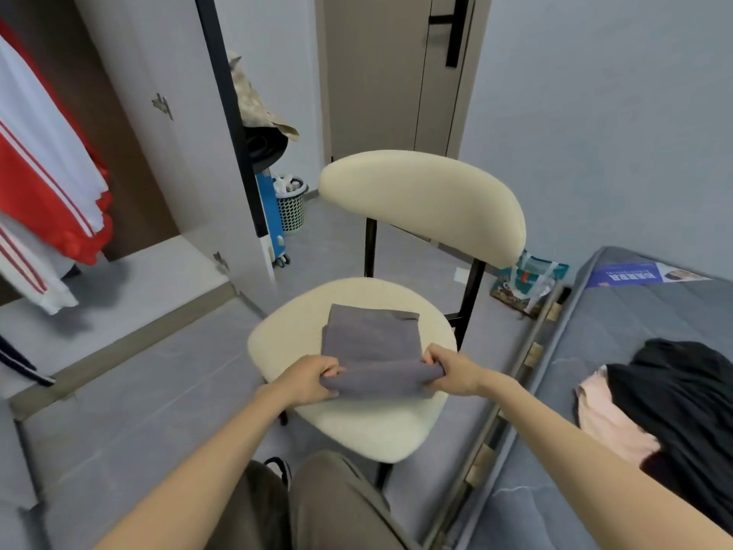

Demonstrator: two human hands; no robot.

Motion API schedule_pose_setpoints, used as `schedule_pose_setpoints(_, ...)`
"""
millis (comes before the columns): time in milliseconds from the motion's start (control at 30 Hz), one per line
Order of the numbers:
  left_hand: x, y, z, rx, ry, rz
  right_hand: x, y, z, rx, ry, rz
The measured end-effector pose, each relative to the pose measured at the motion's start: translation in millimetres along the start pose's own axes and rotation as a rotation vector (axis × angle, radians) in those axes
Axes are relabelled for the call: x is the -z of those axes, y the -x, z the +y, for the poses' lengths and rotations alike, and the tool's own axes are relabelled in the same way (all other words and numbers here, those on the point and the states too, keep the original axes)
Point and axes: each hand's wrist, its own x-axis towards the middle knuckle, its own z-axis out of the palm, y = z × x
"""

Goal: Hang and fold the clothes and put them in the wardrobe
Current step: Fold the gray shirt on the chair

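Two hands grip one grey garment (pixel 373 347) that lies on the cream seat of a chair (pixel 357 422). The cloth is plain, mid-grey and soft-looking, already folded into a neat, roughly rectangular packet with several layers showing at its far edge. Its near edge is lifted into a rolled fold between the hands.

The left hand (pixel 307 381) pinches the near left corner, thumb on top and fingers curled under the cloth. The right hand (pixel 450 371) is closed on the near right corner in the same way, knuckles turned upward. Both forearms reach forward from the bottom of the view, converging toward the seat, and the hands stay apart at the width of the packet.

The garment's long axis runs away from the hands toward the chair back, while the held fold runs crosswise from hand to hand.

Left of the left hand, an open wardrobe (pixel 131 160) shows a red and white jacket (pixel 43 180) hanging inside. Right of the right hand, black clothing (pixel 682 414) and a pink piece (pixel 607 422) lie on a grey mattress (pixel 595 331).
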Motion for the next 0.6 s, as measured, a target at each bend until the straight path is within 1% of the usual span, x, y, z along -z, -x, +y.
schedule_pose_setpoints(67,-9,6,-1,0.019,0.021,-0.072,-9,8,8,-0.040,-0.001,-0.094)
schedule_pose_setpoints(133,-10,10,-2,0.064,0.073,-0.073,-9,15,9,-0.089,-0.059,-0.152)
schedule_pose_setpoints(200,-8,12,-4,0.116,0.123,-0.053,-8,17,11,-0.142,-0.148,-0.161)
schedule_pose_setpoints(267,-7,12,-4,0.169,0.217,0.020,-6,17,13,-0.163,-0.271,-0.086)
schedule_pose_setpoints(367,-7,5,2,0.261,0.441,0.211,-8,12,18,-0.176,-0.474,0.078)
schedule_pose_setpoints(467,-8,-13,7,0.339,0.684,0.366,-11,-2,21,-0.207,-0.582,0.236)
schedule_pose_setpoints(533,-9,-29,9,0.370,0.791,0.448,-16,-16,22,-0.225,-0.706,0.350)
schedule_pose_setpoints(600,-8,-48,11,0.387,0.932,0.472,-19,-31,21,-0.245,-0.827,0.453)
